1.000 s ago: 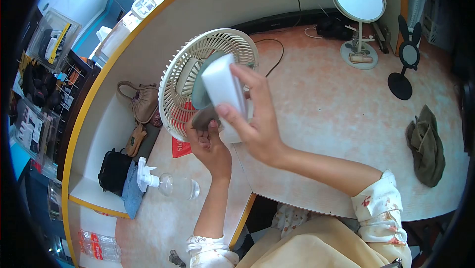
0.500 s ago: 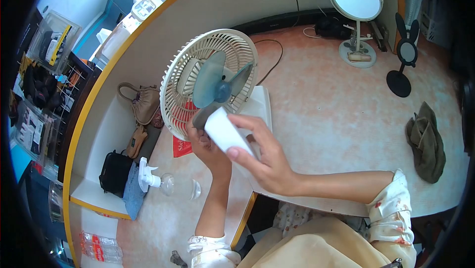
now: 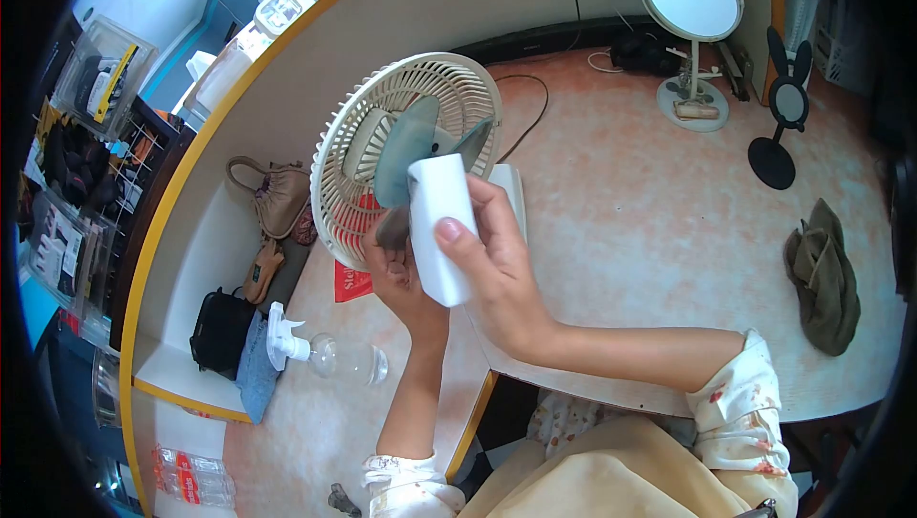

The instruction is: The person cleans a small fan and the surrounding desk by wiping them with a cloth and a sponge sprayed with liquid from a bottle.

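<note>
A desk fan with its front guard off stands before me, its round cream rear cage (image 3: 334,150) tilted back and its bluish blades (image 3: 406,150) exposed. My left hand (image 3: 409,293) is closed on the lower fan blade (image 3: 393,229), which looks grey and dull. In my right hand (image 3: 506,274) is a white sponge block (image 3: 441,236), gripped between thumb and fingers in front of the blades. The block hides the fan's hub and part of the lower blade. Close to my left forearm lies a clear spray bottle (image 3: 344,359) with a white trigger head.
A crumpled olive cloth (image 3: 821,279) lies at the right. A round mirror on a stand (image 3: 693,2) and a black rabbit-eared mirror (image 3: 789,105) stand at the back right. Bags, among them a black pouch (image 3: 220,334), sit along the left partition. Wrapped plastic bottles (image 3: 194,478) lie lower left.
My right hand has turned the white sponge block more upright and shifted it slightly right and up, so it now covers the hub. My left hand stays on the blade.
</note>
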Motion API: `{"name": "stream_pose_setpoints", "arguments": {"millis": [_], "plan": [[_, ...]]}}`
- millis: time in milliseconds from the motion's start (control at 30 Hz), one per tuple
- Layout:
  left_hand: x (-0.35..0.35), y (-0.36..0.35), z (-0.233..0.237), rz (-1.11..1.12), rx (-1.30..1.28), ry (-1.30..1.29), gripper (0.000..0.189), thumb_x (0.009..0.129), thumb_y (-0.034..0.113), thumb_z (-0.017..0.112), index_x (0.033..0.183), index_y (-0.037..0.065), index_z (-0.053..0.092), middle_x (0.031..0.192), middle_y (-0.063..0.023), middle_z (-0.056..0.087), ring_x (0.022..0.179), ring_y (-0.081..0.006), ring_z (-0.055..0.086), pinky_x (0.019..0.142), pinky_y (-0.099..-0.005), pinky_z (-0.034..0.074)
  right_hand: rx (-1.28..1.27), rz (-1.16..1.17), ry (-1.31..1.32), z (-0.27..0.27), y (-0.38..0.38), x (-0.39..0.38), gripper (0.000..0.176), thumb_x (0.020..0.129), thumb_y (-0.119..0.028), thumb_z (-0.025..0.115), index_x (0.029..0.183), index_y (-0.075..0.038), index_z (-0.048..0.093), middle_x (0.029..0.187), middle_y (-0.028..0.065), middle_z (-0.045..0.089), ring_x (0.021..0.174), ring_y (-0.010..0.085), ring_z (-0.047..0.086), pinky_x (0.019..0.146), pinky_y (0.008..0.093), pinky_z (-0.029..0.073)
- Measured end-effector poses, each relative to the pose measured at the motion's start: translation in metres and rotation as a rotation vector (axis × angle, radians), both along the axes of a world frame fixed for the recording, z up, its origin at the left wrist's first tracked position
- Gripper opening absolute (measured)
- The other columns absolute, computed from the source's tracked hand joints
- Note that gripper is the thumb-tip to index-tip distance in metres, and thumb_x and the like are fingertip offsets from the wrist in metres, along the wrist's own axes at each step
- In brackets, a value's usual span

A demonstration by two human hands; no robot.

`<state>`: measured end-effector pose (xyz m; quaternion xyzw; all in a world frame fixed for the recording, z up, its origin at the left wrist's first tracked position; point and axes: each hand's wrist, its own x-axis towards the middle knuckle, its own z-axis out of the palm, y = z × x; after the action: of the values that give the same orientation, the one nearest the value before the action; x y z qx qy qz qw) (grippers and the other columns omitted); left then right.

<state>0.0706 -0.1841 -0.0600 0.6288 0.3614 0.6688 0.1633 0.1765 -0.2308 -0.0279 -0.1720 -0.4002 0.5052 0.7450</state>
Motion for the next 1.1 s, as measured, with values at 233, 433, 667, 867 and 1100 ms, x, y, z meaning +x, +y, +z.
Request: {"name": "stream_pose_setpoints", "arguments": {"millis": [233,433,667,867,1100], "plan": [[0.002,0.0,-0.003,0.001,-0.071,-0.104,0.034,0.091,0.0,0.058,0.123,-0.002,0.046,0.117,-0.0129,0.058,0.107,-0.0187,0.057,0.093,-0.031,0.046,-0.046,0.003,0.05,0.0,0.004,0.041,0.049,0.097,-0.031,0.052,0.132,0.0,0.039,0.119,0.0111,0.052,0.106,0.0142,0.051,0.088,0.0284,0.044],[0.003,-0.002,0.0,0.011,-0.066,-0.078,0.033,0.093,0.001,0.055,0.124,-0.002,0.045,0.117,-0.0127,0.057,0.106,-0.0184,0.057,0.093,-0.0304,0.046,-0.03,-0.098,0.119,0.01,0.04,0.031,0.042,0.095,-0.032,0.054,0.126,-0.005,0.042,0.105,0.0066,0.055,0.094,0.0106,0.057,0.079,0.0259,0.049],[0.001,-0.002,-0.002,0.004,-0.11,-0.094,0.032,0.094,0.003,0.054,0.125,-0.002,0.045,0.117,-0.0126,0.056,0.105,-0.0183,0.057,0.093,-0.0301,0.046,-0.202,0.11,0.127,0.014,0.022,0.038,0.038,0.095,-0.031,0.053,0.123,-0.005,0.047,0.104,0.0055,0.057,0.093,0.01,0.058,0.079,0.0268,0.049],[0.002,0.0,-0.003,0.029,-0.055,-0.07,0.035,0.093,0.001,0.055,0.126,-0.002,0.044,0.116,-0.0132,0.058,0.104,-0.0186,0.058,0.09,-0.031,0.048,-0.138,-0.053,0.105,0.034,0.03,0.061,0.044,0.094,-0.032,0.055,0.125,-0.001,0.049,0.098,0.0081,0.061,0.087,0.0122,0.059,0.077,0.0262,0.048],[0.001,0.0,0.001,0.055,-0.068,-0.037,0.03,0.094,-0.002,0.052,0.123,-0.002,0.047,0.116,-0.0127,0.056,0.103,-0.0185,0.057,0.092,-0.0303,0.045,0.036,-0.103,-0.104,0.033,0.057,0.067,0.041,0.093,-0.027,0.059,0.124,-0.001,0.057,0.107,0.0068,0.062,0.095,0.0095,0.058,0.082,0.0243,0.046]]}}
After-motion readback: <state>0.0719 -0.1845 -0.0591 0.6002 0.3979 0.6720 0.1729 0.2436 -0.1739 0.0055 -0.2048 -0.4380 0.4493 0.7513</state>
